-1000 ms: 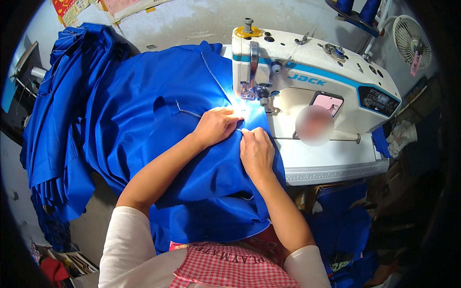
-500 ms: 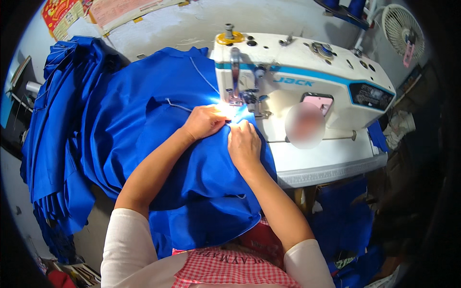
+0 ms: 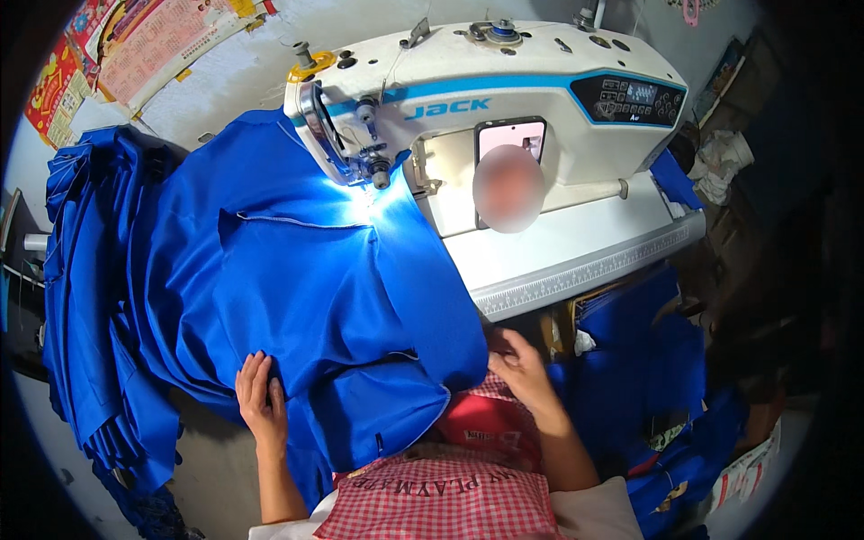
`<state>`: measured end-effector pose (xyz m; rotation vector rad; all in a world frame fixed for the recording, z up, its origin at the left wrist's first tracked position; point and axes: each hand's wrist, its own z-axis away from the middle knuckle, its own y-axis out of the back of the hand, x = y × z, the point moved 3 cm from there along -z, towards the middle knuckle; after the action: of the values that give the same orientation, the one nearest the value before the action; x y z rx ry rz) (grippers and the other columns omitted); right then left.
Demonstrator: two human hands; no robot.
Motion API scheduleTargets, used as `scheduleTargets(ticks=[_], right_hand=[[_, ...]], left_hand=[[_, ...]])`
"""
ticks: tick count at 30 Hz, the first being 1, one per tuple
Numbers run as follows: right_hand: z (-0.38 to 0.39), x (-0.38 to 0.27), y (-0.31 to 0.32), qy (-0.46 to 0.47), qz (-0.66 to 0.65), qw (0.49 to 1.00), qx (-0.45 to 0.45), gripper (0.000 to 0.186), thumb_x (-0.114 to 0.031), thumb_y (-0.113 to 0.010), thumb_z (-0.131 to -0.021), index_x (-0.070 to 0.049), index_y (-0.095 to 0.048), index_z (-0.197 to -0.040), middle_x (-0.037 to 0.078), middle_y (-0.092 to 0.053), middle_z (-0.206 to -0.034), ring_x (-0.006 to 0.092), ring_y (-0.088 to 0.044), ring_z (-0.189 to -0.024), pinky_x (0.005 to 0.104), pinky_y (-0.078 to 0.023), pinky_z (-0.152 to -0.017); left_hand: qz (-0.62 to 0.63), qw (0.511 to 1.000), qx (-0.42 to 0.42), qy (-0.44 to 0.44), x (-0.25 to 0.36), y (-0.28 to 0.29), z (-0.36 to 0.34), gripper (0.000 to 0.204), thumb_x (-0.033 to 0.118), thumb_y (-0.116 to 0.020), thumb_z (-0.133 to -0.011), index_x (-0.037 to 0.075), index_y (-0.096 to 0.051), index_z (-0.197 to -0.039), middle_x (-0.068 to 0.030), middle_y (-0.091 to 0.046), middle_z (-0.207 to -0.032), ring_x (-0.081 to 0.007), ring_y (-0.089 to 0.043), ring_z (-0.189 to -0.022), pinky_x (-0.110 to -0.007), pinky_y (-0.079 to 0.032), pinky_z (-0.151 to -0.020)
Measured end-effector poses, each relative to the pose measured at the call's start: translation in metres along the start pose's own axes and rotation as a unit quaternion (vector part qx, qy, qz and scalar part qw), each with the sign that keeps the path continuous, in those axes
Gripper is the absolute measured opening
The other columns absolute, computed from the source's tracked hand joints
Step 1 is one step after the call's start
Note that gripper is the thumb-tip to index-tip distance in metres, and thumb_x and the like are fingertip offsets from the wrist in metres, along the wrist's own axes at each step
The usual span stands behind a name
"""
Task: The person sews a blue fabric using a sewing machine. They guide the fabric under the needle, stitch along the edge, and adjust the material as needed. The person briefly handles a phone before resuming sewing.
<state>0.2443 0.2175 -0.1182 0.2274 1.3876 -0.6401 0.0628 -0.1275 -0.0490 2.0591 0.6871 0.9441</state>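
Observation:
A large piece of blue fabric (image 3: 315, 297) lies under the lit needle area of a white sewing machine (image 3: 531, 81) and hangs toward my lap. My left hand (image 3: 263, 396) rests on its near left part, fingers stretched and holding nothing. At the fabric's right edge, below the machine bed, my right hand (image 3: 524, 367) has its thumb and bent fingers closed on the edge; the fingertips are partly hidden. A short pale-edged seam or opening runs across the fabric to the left of the needle. Glare hides the presser foot.
Folded blue fabric pieces (image 3: 99, 306) are heaped at the left. A phone (image 3: 509, 139) leans against the machine. A ruler strip (image 3: 594, 265) edges the white bed (image 3: 540, 252). More blue cloth (image 3: 639, 360) lies lower right. A checked apron (image 3: 432, 499) covers my lap.
Both hands have left the needle area and come toward me, the left to the near left fabric, the right to its right edge. The view has shifted, and a blue strip now shows spread beside the needle.

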Motion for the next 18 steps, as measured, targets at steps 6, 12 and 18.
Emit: scheduleTargets(ticks=[6,12,18], right_hand=[[0.009,-0.007,-0.042,-0.097,-0.308,0.928,-0.187,0.043,-0.021,-0.063,-0.097,-0.001,-0.051,-0.133,0.005,-0.061,-0.115,0.0111,-0.057,-0.099,0.0266,-0.047,-0.088],[0.014,0.006,-0.085,-0.038,-0.11,0.975,-0.19,0.029,-0.012,-0.066,-0.093,-0.001,-0.062,-0.119,0.0,-0.064,-0.103,0.0069,-0.057,-0.092,0.0237,-0.047,-0.085],[0.039,0.033,-0.133,-0.046,-0.147,0.967,-0.205,0.021,-0.015,-0.062,-0.095,-0.001,-0.066,-0.111,-0.002,-0.066,-0.097,0.0083,-0.056,-0.084,0.0287,-0.049,-0.079]], left_hand=[[-0.139,0.989,-0.035,0.032,-0.009,-0.004,-0.016,0.048,0.027,-0.052,-0.097,0.006,-0.05,-0.14,-0.0142,-0.045,-0.148,-0.0324,-0.037,-0.14,-0.051,-0.022,-0.116],[-0.177,0.981,-0.077,-0.019,-0.046,-0.042,-0.15,0.043,0.023,-0.05,-0.096,0.001,-0.055,-0.133,-0.0185,-0.05,-0.142,-0.0328,-0.046,-0.132,-0.044,-0.031,-0.113],[-0.056,0.995,-0.036,-0.073,-0.059,-0.1,-0.228,0.034,0.008,-0.048,-0.094,-0.003,-0.059,-0.124,-0.0212,-0.06,-0.128,-0.0378,-0.058,-0.116,-0.039,-0.046,-0.102]])
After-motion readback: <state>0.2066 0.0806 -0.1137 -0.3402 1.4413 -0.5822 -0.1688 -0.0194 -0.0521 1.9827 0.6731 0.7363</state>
